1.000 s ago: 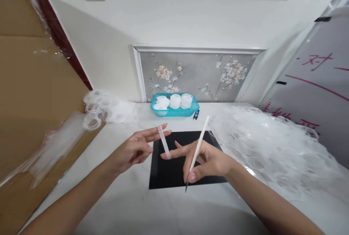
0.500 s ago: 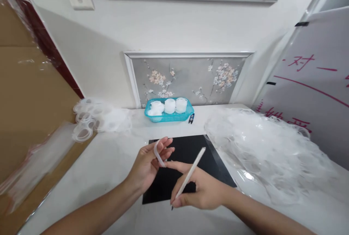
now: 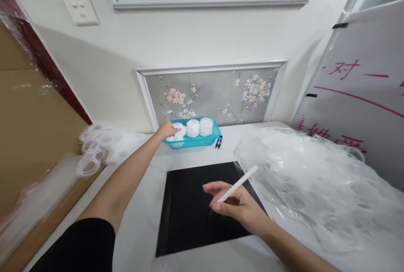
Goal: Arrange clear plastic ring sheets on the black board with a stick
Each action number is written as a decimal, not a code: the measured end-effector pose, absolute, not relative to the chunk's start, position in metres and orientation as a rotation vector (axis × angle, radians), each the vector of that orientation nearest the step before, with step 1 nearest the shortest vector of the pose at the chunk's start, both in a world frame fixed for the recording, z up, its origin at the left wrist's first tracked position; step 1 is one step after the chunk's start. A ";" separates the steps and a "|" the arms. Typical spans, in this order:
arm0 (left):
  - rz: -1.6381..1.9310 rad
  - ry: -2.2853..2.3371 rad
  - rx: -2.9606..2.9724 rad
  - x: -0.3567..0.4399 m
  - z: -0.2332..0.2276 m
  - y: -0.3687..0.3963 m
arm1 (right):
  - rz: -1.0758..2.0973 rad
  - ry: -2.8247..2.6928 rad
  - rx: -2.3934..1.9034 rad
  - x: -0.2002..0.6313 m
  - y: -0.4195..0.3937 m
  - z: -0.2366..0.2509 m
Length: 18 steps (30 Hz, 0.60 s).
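My left hand (image 3: 168, 130) reaches to the left end of the turquoise basket (image 3: 197, 142), fingers closed at the stack of white rings (image 3: 178, 130) there. A ring seems pinched in them, though it blends with the stack. Two more white ring stacks (image 3: 199, 127) stand upright in the basket's middle and right. Above the black mat (image 3: 189, 213), my right hand (image 3: 235, 204) grips a slim white pen-like tool (image 3: 238, 184) with a thin dark tip pointing down left.
Small blue-and-black thread snips (image 3: 219, 142) lie right of the basket. A large heap of clear rings (image 3: 303, 175) covers the table's right side. More ring bundles (image 3: 101, 145) lie at left, near a cardboard box (image 3: 34, 116) and plastic film. A papered wall panel (image 3: 214, 95) stands behind.
My left hand has moved from above the mat to the basket, where its single ring no longer shows apart. My right hand has shifted slightly right, still gripping the pen-like tool. The view moved a little.
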<state>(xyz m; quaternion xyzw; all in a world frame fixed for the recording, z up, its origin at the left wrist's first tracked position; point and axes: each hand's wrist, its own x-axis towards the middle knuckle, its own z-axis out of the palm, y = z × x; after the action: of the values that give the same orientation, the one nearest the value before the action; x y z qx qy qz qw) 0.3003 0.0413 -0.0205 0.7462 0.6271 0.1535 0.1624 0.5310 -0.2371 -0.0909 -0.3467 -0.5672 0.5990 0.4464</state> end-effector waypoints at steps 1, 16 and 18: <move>0.365 1.828 2.144 0.303 -0.025 0.043 | 1.486 -1.395 -0.864 0.531 -0.237 -0.090; 0.310 1.278 2.575 0.377 -0.059 -0.010 | 1.534 -1.540 -0.735 0.529 -0.246 -0.079; 0.290 1.091 2.578 0.393 -0.077 -0.030 | 1.514 -1.630 -0.732 0.530 -0.250 -0.079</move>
<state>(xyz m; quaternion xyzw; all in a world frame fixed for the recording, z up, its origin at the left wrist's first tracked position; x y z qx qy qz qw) 0.3929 -0.0297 -0.0773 0.9038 0.3825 0.1017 0.1629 0.5298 -0.2496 -0.0792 -0.2877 -0.6412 0.5954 0.3892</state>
